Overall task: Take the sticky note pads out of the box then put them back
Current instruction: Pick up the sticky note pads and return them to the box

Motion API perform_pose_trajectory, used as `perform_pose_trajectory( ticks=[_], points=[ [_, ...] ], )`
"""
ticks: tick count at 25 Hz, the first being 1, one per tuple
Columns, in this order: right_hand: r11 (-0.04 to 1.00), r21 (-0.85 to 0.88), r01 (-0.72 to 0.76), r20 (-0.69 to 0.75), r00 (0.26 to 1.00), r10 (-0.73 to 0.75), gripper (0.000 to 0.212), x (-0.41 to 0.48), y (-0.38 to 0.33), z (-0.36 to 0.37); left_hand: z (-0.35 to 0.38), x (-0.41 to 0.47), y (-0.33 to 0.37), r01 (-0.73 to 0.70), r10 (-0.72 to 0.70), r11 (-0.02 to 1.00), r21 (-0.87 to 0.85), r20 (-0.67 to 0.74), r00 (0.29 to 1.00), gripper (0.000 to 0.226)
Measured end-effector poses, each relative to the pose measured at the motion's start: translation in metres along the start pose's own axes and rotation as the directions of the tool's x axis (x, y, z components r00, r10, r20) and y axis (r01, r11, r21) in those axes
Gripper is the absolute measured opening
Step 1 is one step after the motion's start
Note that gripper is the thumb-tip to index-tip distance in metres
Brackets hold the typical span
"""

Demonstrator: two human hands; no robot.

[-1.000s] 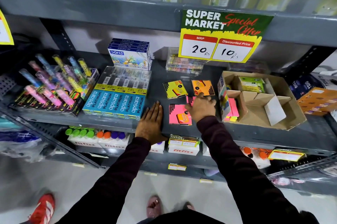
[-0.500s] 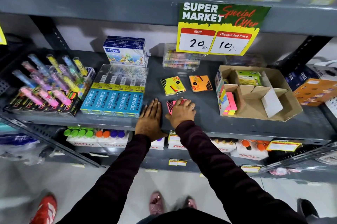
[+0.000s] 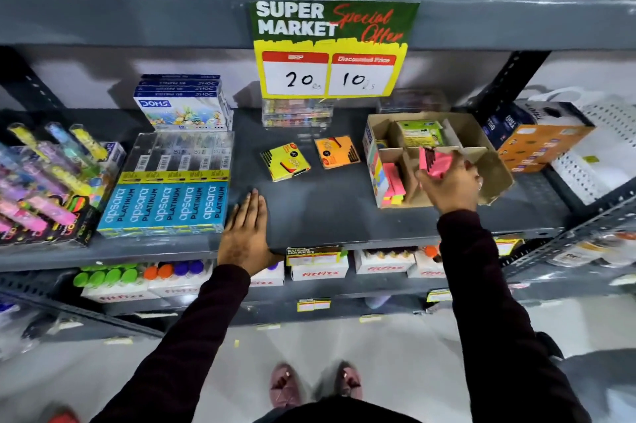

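A brown cardboard box point(image 3: 495, 178) with dividers stands on the grey shelf point(image 3: 327, 212) at the right. My right hand point(image 3: 451, 185) holds a pink sticky note pad point(image 3: 434, 161) over the box's front compartments. A green pad point(image 3: 420, 133) lies in a back compartment, and pink and yellow pads point(image 3: 392, 183) stand upright in the front left one. On the shelf left of the box lie a yellow pad point(image 3: 285, 162) and an orange pad point(image 3: 336, 151). My left hand point(image 3: 246, 233) rests flat on the shelf's front edge, fingers together, holding nothing.
Blue Apsara pencil packs point(image 3: 165, 205) lie left of my left hand, with Doms boxes point(image 3: 182, 109) behind. Highlighters point(image 3: 44, 178) fill the far left. An orange box point(image 3: 540, 143) stands right of the cardboard box. A price sign point(image 3: 330, 50) hangs above.
My right hand took up the pink pad from the shelf's front middle and carried it right, over the box. The left hand stayed put.
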State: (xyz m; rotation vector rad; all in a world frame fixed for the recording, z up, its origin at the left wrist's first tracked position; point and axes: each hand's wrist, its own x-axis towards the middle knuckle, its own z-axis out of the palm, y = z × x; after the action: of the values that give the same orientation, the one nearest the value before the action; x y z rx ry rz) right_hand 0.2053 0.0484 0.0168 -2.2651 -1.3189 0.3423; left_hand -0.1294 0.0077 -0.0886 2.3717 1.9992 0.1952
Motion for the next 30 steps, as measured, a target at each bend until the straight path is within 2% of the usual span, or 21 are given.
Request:
perform_pose_trajectory(
  ticks=[3, 5, 9, 12, 14, 16, 17, 19, 21, 23, 25, 30],
  points=[
    [0.986, 0.138, -0.096, 0.147, 0.986, 0.075, 0.055, 0.027, 0.016, 0.016, 0.001, 0.001, 0.000, 0.007, -0.008, 0.999, 0.043, 0.024, 1.000, 0.124],
    [0.990, 0.110, -0.093, 0.193, 0.979, 0.070, 0.052, 0.028, 0.020, 0.035, 0.002, 0.003, 0.000, 0.016, -0.018, 0.998, 0.059, 0.034, 0.999, 0.125],
    [0.997, -0.073, -0.008, 0.149, 0.989, 0.018, 0.046, 0.021, 0.026, 0.053, 0.002, 0.003, 0.000, 0.020, -0.023, 0.998, 0.064, 0.035, 0.999, 0.125],
    [0.999, -0.037, -0.008, 0.056, 0.998, 0.010, 0.041, 0.021, 0.008, 0.038, 0.001, 0.001, 0.000, 0.013, -0.015, 0.998, 0.061, 0.025, 1.000, 0.124],
    [0.992, -0.002, 0.122, -0.107, 0.987, -0.122, 0.041, 0.008, -0.022, 0.030, -0.001, 0.001, 0.000, 0.011, -0.012, 0.998, 0.056, 0.022, 1.000, 0.123],
    [0.933, 0.062, 0.354, -0.189, 0.922, -0.337, 0.038, -0.019, -0.063, 0.035, -0.002, 0.001, 0.001, 0.007, -0.008, 0.999, 0.035, 0.035, 0.999, 0.125],
    [0.891, 0.091, 0.444, -0.154, 0.890, -0.428, 0.037, -0.032, -0.084, 0.045, -0.003, 0.002, 0.000, 0.011, -0.012, 1.000, 0.020, 0.051, 0.999, 0.126],
    [0.838, 0.090, 0.538, 0.048, 0.838, -0.543, 0.041, -0.048, -0.119, 0.078, -0.003, 0.003, 0.000, 0.014, -0.014, 1.000, -0.005, 0.074, 0.997, 0.126],
    [0.841, -0.004, 0.541, 0.302, 0.803, -0.515, 0.059, -0.051, -0.144, 0.112, -0.004, 0.003, 0.001, 0.014, -0.013, 1.000, -0.017, 0.066, 0.998, 0.123],
    [0.867, -0.080, 0.491, 0.466, 0.788, -0.403, 0.081, -0.049, -0.161, 0.137, -0.007, 0.002, 0.001, 0.006, -0.005, 1.000, -0.017, 0.070, 0.998, 0.119],
    [0.871, -0.145, 0.469, 0.484, 0.802, -0.351, 0.089, -0.049, -0.167, 0.153, -0.007, 0.003, 0.001, 0.007, -0.006, 1.000, -0.014, 0.076, 0.997, 0.118],
    [0.854, -0.188, 0.485, 0.426, 0.824, -0.374, 0.086, -0.052, -0.161, 0.150, -0.009, 0.003, 0.001, 0.007, -0.005, 1.000, -0.020, 0.064, 0.998, 0.119]
  ],
)
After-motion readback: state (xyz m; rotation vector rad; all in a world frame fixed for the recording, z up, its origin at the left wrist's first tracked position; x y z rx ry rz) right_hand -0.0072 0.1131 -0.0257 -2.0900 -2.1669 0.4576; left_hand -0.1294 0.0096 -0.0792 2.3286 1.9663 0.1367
